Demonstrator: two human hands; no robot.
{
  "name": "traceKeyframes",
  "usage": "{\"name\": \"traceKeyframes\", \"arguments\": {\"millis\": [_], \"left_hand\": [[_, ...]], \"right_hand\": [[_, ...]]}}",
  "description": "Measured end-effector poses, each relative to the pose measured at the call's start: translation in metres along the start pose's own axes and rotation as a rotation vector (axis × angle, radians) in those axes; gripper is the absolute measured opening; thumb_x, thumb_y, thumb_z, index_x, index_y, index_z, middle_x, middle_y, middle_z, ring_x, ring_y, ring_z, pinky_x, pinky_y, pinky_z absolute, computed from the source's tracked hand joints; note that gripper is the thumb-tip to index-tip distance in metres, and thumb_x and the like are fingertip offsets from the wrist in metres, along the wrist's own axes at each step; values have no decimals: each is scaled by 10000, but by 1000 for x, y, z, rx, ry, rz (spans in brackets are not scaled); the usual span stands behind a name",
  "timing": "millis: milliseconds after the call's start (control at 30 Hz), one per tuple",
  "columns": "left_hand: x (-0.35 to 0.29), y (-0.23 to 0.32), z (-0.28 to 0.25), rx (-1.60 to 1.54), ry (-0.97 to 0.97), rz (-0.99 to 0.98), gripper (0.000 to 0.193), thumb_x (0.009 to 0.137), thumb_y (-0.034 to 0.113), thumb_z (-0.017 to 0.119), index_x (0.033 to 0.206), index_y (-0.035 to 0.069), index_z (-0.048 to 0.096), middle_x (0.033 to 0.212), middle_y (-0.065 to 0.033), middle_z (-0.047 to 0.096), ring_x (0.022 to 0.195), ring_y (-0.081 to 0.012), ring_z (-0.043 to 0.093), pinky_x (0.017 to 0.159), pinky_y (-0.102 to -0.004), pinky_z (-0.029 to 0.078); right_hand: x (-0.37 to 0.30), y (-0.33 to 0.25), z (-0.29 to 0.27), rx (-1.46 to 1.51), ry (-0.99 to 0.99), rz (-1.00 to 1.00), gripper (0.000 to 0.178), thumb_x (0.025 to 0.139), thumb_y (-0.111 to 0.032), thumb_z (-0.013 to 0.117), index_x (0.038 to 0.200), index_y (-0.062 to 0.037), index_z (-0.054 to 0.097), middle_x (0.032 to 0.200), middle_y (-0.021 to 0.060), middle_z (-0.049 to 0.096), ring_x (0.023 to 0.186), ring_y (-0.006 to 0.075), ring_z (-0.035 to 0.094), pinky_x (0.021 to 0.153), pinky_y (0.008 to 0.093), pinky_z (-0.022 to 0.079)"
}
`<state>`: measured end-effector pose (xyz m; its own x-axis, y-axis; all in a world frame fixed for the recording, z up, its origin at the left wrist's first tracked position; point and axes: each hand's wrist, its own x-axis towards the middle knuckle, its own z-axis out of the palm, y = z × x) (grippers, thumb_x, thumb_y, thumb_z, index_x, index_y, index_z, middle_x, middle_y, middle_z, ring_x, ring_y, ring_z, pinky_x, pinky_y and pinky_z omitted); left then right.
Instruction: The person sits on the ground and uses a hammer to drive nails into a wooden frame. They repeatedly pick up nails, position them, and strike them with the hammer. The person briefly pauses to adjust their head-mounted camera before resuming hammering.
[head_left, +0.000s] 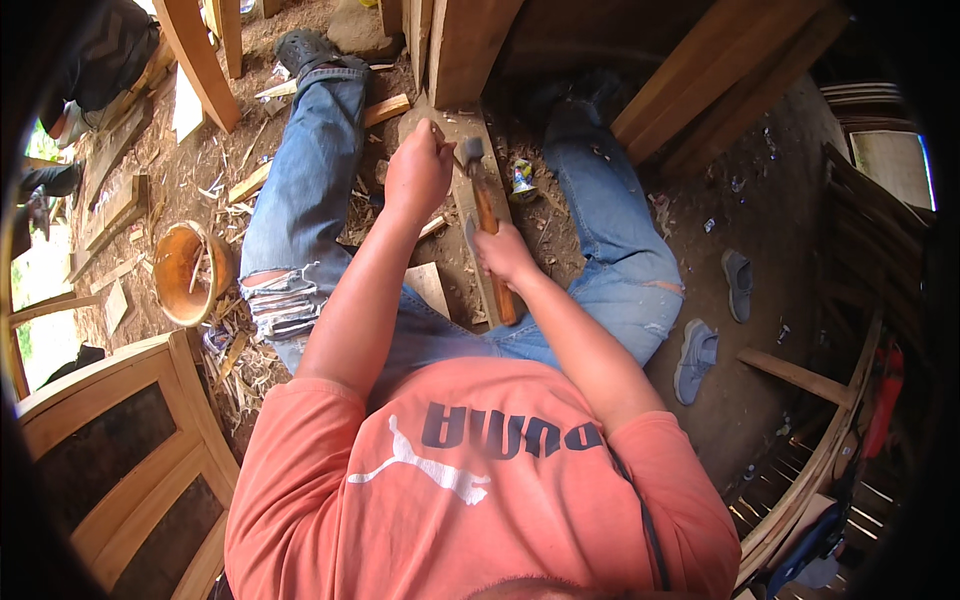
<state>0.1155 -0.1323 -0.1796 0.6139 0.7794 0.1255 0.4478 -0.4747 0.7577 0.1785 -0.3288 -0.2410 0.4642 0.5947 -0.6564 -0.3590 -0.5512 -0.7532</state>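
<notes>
My right hand (505, 252) is wrapped round the wooden handle of a hammer (487, 205). Its grey head points away from me and lies close beside my left hand (418, 172). That left hand is closed, and a thin, dark piece seems to stick out of it toward the hammer head; its kind is too small to tell. Under both hands a narrow wooden plank (464, 205) lies lengthwise on the ground between my legs. My legs, in torn blue jeans, stretch out on either side of it.
An orange-brown bucket (192, 275) stands left of my knee among wood shavings. A panelled wooden frame (150, 450) leans at lower left. Upright timbers (470, 50) rise ahead. Two grey-blue shoes (695, 360) lie to the right. A small crumpled package (522, 178) sits beside the plank. Another person's legs show at far left.
</notes>
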Motion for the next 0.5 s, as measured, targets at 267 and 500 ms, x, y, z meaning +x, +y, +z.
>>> {"name": "traceKeyframes", "arguments": {"millis": [267,500], "left_hand": [[10,-22,-3,-218,130,-97,276,954,155,801,986,8,570,848,-229,744,837,-380,767,726,-449,577],[4,-17,-46,-1238,-79,-611,180,1078,154,666,1073,33,533,976,-109,697,876,-235,774,786,-335,682]], "right_hand": [[-10,-19,-31,170,-90,76,190,1006,-211,581,854,-125,507,646,-32,499,516,96,495,481,316,443],[-52,-49,-68,121,-31,35,171,1041,-254,596,1122,-104,583,729,-35,507,529,78,471,470,285,440]]}}
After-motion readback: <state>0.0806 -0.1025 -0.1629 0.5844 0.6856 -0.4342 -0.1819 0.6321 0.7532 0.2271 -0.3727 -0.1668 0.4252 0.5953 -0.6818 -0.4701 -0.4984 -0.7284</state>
